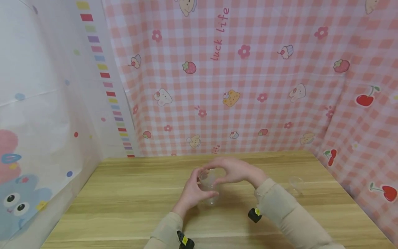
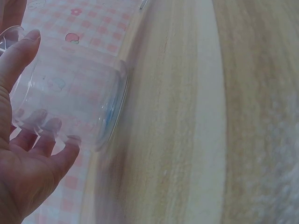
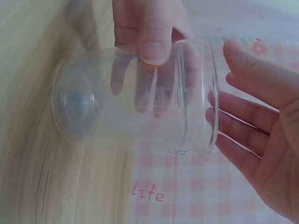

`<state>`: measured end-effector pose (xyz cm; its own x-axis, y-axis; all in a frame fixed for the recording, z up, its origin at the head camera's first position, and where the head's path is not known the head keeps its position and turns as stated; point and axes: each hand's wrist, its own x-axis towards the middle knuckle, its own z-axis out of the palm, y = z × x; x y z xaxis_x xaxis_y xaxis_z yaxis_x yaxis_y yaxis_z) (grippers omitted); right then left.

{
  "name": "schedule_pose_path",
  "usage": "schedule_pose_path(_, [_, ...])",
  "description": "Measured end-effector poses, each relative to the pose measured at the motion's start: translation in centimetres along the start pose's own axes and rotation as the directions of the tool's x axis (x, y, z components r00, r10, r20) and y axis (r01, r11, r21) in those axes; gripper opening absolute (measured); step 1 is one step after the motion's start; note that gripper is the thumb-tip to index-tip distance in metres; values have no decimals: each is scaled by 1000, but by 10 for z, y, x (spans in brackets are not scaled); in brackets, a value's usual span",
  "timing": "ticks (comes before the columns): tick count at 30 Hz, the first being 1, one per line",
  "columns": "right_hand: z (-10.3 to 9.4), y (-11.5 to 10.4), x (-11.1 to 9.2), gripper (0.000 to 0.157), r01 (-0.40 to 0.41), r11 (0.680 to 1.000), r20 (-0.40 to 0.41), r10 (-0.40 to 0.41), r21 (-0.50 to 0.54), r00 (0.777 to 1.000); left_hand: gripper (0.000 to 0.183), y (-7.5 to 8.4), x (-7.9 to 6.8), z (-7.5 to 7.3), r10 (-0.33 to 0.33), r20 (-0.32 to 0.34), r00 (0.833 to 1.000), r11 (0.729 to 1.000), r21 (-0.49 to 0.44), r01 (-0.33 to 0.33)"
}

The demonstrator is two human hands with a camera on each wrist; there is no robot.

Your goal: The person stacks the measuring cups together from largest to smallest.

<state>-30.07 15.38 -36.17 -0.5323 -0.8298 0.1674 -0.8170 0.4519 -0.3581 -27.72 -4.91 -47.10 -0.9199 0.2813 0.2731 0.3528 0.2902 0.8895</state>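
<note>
A clear beaker with faint printed markings and a small pouring lip at its rim lies sideways in the right wrist view. In the head view this beaker stands upright between both hands near the middle of the table. My left hand grips its wall, thumb on the near side and fingers round the far side. The fingers show through the transparent wall. My right hand arches over the mouth. Its extended fingers have their tips at the rim, while the thumb stands just off the edge.
Another clear, round-rimmed vessel sits on the wooden table to the right, beyond the right forearm. A pink checked cloth hangs along the back edge, with more cloth at both sides. Each wrist carries a small black camera.
</note>
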Motion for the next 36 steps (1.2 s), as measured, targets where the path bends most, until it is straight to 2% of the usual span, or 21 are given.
schedule_pose_path(11, [-9, -3, -15, 45, -62, 998, -73, 61, -12, 995, 91, 1, 0, -1, -26, -2, 1000, 1000, 5, 26])
schedule_pose_path(21, [-14, -3, -31, 44, -127, 992, -131, 125, -5, 983, 94, 0, -1, 0, -34, -6, 999, 999, 1, 34])
schedule_pose_path(36, [-23, 3, -51, 44, -99, 994, -239, 87, -39, 967, 94, 0, 1, 1, -29, -14, 999, 1000, 0, 29])
